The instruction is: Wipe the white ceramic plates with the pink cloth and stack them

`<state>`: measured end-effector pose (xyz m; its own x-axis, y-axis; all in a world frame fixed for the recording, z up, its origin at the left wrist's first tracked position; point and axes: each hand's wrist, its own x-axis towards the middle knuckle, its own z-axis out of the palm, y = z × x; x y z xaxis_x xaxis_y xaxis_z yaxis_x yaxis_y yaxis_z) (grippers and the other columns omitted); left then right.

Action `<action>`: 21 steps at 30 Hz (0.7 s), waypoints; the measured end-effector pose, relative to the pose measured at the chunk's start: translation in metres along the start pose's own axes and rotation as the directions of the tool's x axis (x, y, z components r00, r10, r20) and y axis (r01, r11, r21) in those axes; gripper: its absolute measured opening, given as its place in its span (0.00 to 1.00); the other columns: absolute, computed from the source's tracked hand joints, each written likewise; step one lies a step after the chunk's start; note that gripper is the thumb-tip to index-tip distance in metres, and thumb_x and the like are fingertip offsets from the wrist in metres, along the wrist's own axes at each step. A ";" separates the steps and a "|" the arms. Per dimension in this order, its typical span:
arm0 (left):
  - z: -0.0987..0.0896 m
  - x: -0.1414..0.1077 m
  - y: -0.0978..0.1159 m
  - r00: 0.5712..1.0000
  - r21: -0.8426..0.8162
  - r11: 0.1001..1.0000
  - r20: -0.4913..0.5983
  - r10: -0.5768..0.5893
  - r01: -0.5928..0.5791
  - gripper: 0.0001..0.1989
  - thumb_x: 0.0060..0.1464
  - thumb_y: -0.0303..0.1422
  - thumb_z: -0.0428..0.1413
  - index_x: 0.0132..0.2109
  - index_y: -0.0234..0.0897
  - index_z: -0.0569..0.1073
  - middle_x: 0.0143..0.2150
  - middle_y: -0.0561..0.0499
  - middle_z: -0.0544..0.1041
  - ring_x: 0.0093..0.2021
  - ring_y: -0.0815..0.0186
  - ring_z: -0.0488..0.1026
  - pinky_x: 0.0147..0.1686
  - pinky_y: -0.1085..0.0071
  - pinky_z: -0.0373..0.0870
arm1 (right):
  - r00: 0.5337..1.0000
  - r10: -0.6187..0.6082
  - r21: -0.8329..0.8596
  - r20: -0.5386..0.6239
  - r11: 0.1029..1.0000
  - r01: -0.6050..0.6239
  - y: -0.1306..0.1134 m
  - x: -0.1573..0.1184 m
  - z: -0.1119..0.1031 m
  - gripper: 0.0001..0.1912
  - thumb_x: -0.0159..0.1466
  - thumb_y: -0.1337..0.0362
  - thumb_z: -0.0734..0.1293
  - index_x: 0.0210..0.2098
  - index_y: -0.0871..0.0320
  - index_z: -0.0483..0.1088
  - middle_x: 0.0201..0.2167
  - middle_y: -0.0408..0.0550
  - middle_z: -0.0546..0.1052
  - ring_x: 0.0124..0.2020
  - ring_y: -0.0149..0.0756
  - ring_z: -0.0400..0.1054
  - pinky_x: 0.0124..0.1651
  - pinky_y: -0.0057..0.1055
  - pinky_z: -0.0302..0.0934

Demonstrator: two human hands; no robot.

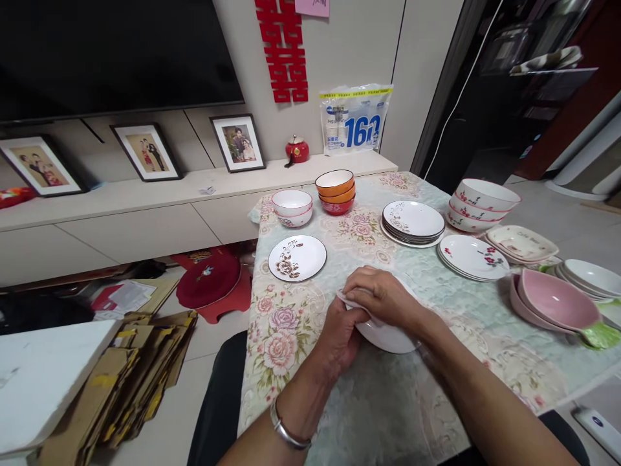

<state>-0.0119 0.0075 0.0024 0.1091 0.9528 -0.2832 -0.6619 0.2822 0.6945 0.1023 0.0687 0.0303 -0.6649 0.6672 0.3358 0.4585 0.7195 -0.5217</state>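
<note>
Over the table's front part, my left hand [342,330] grips the left edge of a white plate [391,340], thumb on top. My right hand [381,294] is closed on a thin white cloth [347,299] and presses it to the plate's rim, close against the left hand. Whether the cloth is fabric or paper I cannot tell. Both hands hide much of the plate. Just beyond them lies a white plate with a brown flower print [297,258]. A stack of dark-rimmed plates [412,219] stands behind my right hand.
On the flowered tablecloth [279,323] stand white bowls [292,204], orange and red bowls [336,188], tall white bowls [480,204], red-flowered plates [468,255] and pink leaf-handled bowls [557,301]. A red stool [208,285] and flattened cardboard [126,382] are at the left.
</note>
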 end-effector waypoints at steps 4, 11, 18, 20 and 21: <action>0.000 0.000 0.001 0.999 -0.064 0.998 -0.046 -0.029 0.026 0.27 0.33 0.22 0.59 0.47 0.35 0.74 0.37 0.49 0.79 0.37 0.61 0.73 0.37 0.68 0.66 | 0.939 0.315 -0.108 -0.135 0.938 -0.330 0.035 -0.011 -0.011 0.11 0.67 0.63 0.62 0.36 0.56 0.77 0.36 0.50 0.77 0.42 0.40 0.69 0.47 0.34 0.61; 0.002 -0.001 0.003 0.993 -0.117 0.989 -0.096 0.075 -0.086 0.35 0.35 0.23 0.63 0.55 0.38 0.70 0.50 0.46 0.79 0.46 0.57 0.74 0.45 0.64 0.69 | 0.849 0.471 -0.213 -0.241 0.827 -0.520 0.046 -0.019 -0.012 0.14 0.67 0.62 0.61 0.41 0.59 0.78 0.36 0.54 0.76 0.42 0.43 0.69 0.45 0.35 0.60; 0.001 0.000 -0.002 1.000 -0.087 0.996 0.001 0.019 -0.019 0.32 0.32 0.16 0.56 0.48 0.38 0.70 0.35 0.54 0.77 0.33 0.66 0.72 0.36 0.70 0.67 | 0.997 0.042 -0.161 -0.069 0.985 -0.052 0.003 -0.003 0.009 0.13 0.69 0.66 0.60 0.43 0.57 0.77 0.38 0.52 0.74 0.42 0.40 0.65 0.47 0.35 0.60; 0.000 0.000 -0.002 1.000 -0.063 0.998 0.024 0.006 -0.004 0.30 0.31 0.16 0.54 0.46 0.38 0.70 0.33 0.54 0.77 0.32 0.66 0.72 0.36 0.70 0.66 | 1.000 -0.011 -0.173 -0.026 0.985 0.006 0.003 -0.002 0.008 0.13 0.69 0.65 0.61 0.40 0.56 0.78 0.36 0.51 0.75 0.42 0.40 0.65 0.47 0.36 0.60; 0.000 0.000 -0.002 1.000 -0.055 0.998 0.023 -0.003 0.004 0.29 0.31 0.17 0.54 0.46 0.38 0.71 0.33 0.54 0.77 0.32 0.65 0.72 0.35 0.70 0.66 | 0.999 0.011 -0.168 -0.035 0.986 -0.017 0.006 -0.003 0.006 0.12 0.69 0.65 0.61 0.40 0.56 0.78 0.36 0.50 0.75 0.42 0.40 0.65 0.47 0.35 0.60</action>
<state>-0.0111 0.0066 0.0011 0.1283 0.9544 -0.2695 -0.7014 0.2795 0.6557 0.1032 0.0696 0.0210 -0.6384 0.6818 0.3572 0.5626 0.7301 -0.3880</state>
